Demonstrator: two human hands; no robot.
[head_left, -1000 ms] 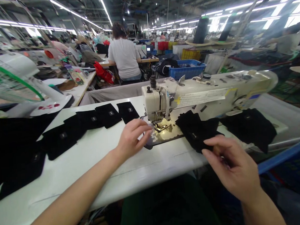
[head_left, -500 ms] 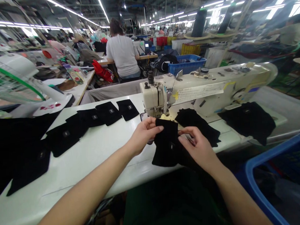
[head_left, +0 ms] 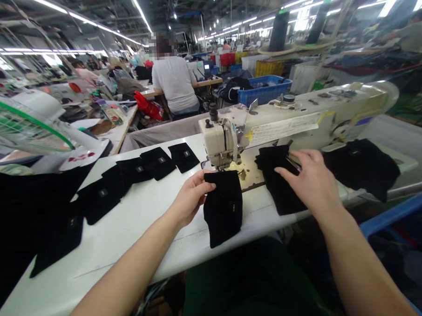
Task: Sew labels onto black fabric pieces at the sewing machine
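Observation:
My left hand [head_left: 193, 196] pinches the upper left edge of a black fabric piece [head_left: 223, 213] with a small label. This piece lies on the machine bed, its top edge close to the presser foot of the sewing machine [head_left: 219, 143]. My right hand [head_left: 313, 179] is over a stack of black fabric pieces [head_left: 280, 187] right of the needle, thumb and forefinger at its upper edge. A thin shiny metal tool [head_left: 293, 163] shows between those fingers; its kind is hard to make out.
Several labelled black pieces [head_left: 158, 161] lie in an overlapping row on the white table [head_left: 147, 221]. More black fabric [head_left: 363, 165] rests at the right. A blue basket [head_left: 402, 210] stands at the lower right, a fan [head_left: 30, 119] at the left. A person [head_left: 174, 82] sits ahead.
My right hand has left the labelled piece and moved right to the stack. My left hand has shifted slightly left and down with the piece, which now hangs straighter below the presser foot.

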